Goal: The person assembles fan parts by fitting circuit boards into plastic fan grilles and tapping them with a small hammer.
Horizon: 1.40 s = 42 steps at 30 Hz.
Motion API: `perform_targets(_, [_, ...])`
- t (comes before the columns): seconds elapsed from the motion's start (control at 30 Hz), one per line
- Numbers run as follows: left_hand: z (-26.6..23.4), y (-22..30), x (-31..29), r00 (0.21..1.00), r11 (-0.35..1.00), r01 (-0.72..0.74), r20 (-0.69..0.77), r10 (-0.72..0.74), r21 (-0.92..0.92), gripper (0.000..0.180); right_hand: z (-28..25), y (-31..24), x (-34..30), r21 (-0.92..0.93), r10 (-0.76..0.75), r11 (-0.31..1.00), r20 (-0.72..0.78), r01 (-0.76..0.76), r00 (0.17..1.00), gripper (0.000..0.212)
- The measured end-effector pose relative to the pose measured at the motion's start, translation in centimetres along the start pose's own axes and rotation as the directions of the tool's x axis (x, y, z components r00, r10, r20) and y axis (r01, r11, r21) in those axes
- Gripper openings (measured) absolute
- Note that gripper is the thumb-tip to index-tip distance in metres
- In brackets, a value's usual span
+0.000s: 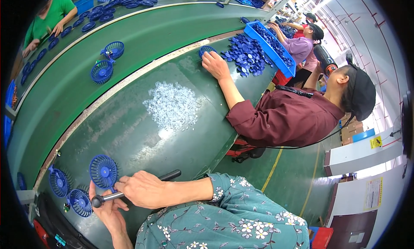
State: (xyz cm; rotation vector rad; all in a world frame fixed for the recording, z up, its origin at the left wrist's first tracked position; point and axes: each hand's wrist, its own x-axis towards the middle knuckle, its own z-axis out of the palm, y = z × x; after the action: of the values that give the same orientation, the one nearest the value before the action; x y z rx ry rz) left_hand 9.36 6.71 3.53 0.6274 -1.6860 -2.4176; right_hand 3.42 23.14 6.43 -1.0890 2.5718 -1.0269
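Note:
My left hand (111,212) is at the lower left, its fingers curled at the underside of a round blue slotted cup (103,171), which it holds by the lower edge. My right hand (142,189) is closed, its fingertips at the cup's short stem. A rod-like tool (170,175) with a metal shaft and dark, thick ends runs beneath my right hand; its rounded end (97,201) lies in front of my left hand. Next to my left hand are two more blue slotted cups, one farther left (59,182) and one nearer (80,202). My fingers partly hide the grip.
A pile of small clear plastic pieces (172,106) lies mid-table. Beyond it, a co-worker in a maroon shirt (289,115) touches another blue cup (207,51) near a heap of blue discs (246,54) and a blue tray (271,48). A green conveyor (142,40) carries joined cups.

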Motion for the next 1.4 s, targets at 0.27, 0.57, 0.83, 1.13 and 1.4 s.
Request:
perform_targets(0.27, [-1.1, -0.5, -0.8, 0.983, 0.964, 0.184, 0.032, -0.182, -0.191, 0.066, 2.3, -0.9, 0.8, -0.109, -0.227, 0.969, -0.058, 0.220, 0.972, 0.038])
perform_targets(0.57, [-0.8, 2.9, -2.3, 0.987, 0.997, -0.033, 0.161, 0.021, 0.070, 0.057, -0.2, 0.0, 2.2, 0.395, 0.041, 0.918, -0.203, 0.043, 0.978, 0.012])
perform_targets(0.83, [-0.2, 0.3, -1.5, 0.648, 0.006, -0.668, 0.577, 0.497, 0.745, 0.047, -0.1, 4.4, 5.1, 0.478, 0.450, 0.754, 0.126, -0.451, 0.884, 0.021])
perform_targets(1.13, [0.9, -0.4, 0.1, 0.631, -0.039, -0.668, 0.594, 0.499, 0.743, 0.041, -2.1, 5.6, 2.9, 0.156, 0.271, 0.953, -0.053, -0.260, 0.961, 0.026])
perform_targets(1.4, [0.4, -0.9, -0.1, 0.618, -0.028, -0.673, 0.583, 0.528, 0.739, 0.042, -3.5, 1.8, -1.5, 0.136, 0.130, 0.987, -0.398, -0.081, 0.908, 0.031])
